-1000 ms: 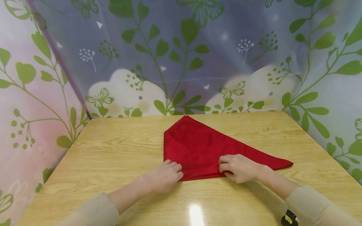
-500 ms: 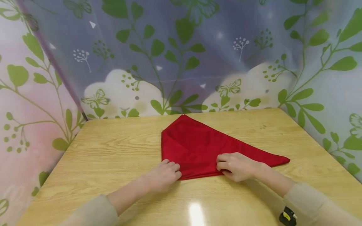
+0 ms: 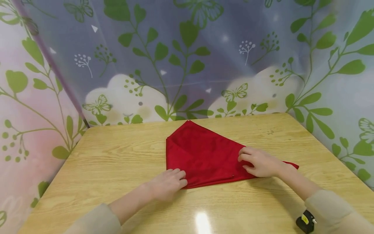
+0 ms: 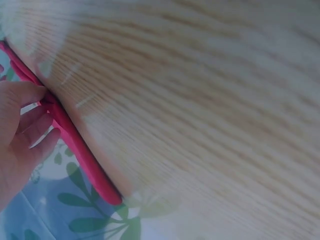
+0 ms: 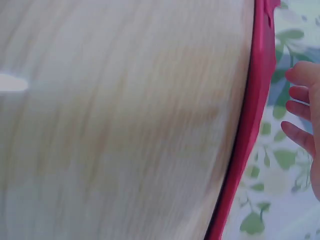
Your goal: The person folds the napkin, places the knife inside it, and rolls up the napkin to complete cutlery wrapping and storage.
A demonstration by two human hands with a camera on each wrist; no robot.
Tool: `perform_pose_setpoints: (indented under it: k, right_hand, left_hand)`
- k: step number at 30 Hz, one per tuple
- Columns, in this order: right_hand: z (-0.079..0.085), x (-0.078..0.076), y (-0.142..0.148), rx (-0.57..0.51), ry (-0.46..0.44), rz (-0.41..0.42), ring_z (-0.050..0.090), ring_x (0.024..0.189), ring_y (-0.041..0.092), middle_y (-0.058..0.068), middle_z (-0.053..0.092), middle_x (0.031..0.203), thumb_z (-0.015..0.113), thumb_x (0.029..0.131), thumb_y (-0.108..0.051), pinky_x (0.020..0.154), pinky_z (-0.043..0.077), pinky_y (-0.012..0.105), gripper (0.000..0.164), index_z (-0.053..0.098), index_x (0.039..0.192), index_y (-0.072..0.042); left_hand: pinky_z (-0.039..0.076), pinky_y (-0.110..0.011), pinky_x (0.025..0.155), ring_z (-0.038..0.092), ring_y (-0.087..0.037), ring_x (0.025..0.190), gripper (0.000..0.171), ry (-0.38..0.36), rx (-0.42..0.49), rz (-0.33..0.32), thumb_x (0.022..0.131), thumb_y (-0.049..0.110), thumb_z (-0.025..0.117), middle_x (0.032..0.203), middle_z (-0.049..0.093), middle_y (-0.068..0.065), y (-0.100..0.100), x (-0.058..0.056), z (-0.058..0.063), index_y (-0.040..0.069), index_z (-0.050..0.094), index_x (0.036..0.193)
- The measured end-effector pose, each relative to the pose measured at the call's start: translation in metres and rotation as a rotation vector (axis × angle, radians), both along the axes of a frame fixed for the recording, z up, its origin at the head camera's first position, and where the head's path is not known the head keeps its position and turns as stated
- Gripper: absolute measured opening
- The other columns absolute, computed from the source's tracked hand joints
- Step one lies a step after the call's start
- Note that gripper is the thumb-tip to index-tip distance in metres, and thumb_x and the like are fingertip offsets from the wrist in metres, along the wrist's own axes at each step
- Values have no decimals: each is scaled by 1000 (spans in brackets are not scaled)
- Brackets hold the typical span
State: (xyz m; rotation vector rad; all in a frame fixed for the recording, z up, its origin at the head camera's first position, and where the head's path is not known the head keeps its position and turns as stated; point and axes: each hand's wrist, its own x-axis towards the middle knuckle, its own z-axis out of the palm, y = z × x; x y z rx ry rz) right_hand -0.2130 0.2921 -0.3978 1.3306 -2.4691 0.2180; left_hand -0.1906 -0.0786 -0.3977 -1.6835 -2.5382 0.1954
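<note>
A red cloth lies folded on the table, with a peak at the back and a long point stretching right. My left hand is at its near left corner; in the left wrist view the thumb and fingers pinch the cloth's edge. Over the right part of the cloth is my right hand, fingers loosely bent. The right wrist view has these fingers apart from the cloth's edge, with nothing between them. The right hand and forearm hide part of the long point.
The cloth lies on a wood-grain table. A printed curtain with leaves and butterflies surrounds its back and sides. Below the right sleeve shows a small black device with a yellow patch.
My right hand has let go of the near edge and shifted right and slightly away from me, uncovering that edge. The left hand stays at its corner. The view has shifted slightly.
</note>
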Motion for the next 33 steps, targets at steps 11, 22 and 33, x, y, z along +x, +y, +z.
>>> perform_pose_setpoints:
  k: [11,22,33]
  right_hand:
    - [5,2,50,3,41,-170,54,73,15,-2,52,85,74,64,-3,62,47,32,25,61,82,-14]
    - [17,14,81,109,-232,-472,55,74,19,2,54,87,69,78,-11,65,47,38,14,61,90,-8]
    - [25,18,103,176,-500,-565,45,64,14,1,49,73,68,76,-10,59,40,33,16,56,86,-2]
  left_hand:
    - [34,-22,62,42,-13,76,9,73,-38,-70,81,14,63,85,46,3,-3,-3,2,16,56,87]
    - [35,-25,64,44,-14,78,6,151,-66,-88,87,22,55,89,48,2,0,-4,-2,17,54,90]
    - [37,-23,65,40,-14,75,8,101,-57,-85,84,20,58,90,49,3,0,-8,-7,16,55,90]
